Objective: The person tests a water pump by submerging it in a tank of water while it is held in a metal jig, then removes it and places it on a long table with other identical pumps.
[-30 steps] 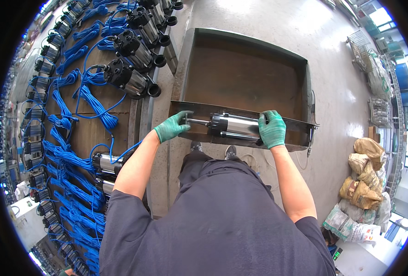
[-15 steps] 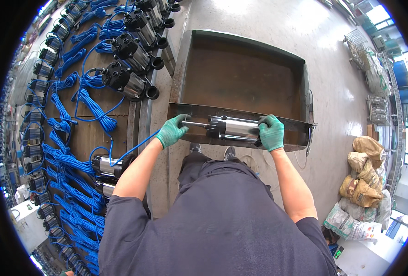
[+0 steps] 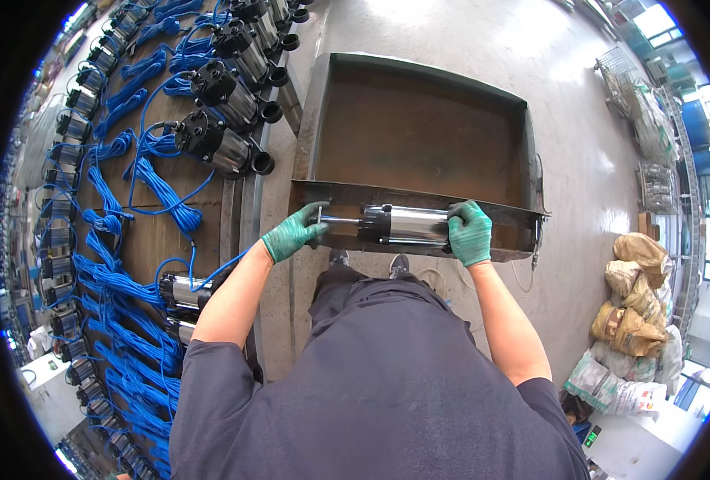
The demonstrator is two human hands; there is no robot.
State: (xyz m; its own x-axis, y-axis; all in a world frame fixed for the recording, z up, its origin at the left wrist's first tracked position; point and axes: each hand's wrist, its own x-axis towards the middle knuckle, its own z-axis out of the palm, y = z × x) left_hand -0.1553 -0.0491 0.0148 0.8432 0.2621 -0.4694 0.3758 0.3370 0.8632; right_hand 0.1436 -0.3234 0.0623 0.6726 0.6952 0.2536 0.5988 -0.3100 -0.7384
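A submersible pump [image 3: 417, 225] with a polished steel body and a black left end lies sideways on the dark metal ledge [image 3: 335, 192] in front of me. In a green glove, my right hand [image 3: 470, 233] is closed round the pump's right end. My left hand [image 3: 293, 231], also gloved, has its fingers closed at the crossbar of a thin T-handle wrench [image 3: 341, 220]. The wrench's shaft meets the pump's black end. Its tip is hidden there. A blue cable [image 3: 228, 267] runs from the left table up to my left wrist.
Beyond the ledge is a rusty-bottomed metal tank [image 3: 423, 128]. At left, a table [image 3: 203, 258] carries several steel pumps [image 3: 220, 144] and coiled blue cables [image 3: 167, 192]. Sacks [image 3: 631, 328] are piled on the floor at right, with wire baskets [image 3: 657, 190] farther back.
My left hand has shifted slightly left and turned at the T-handle wrench. My right hand and the pump have barely moved, a little to the left.
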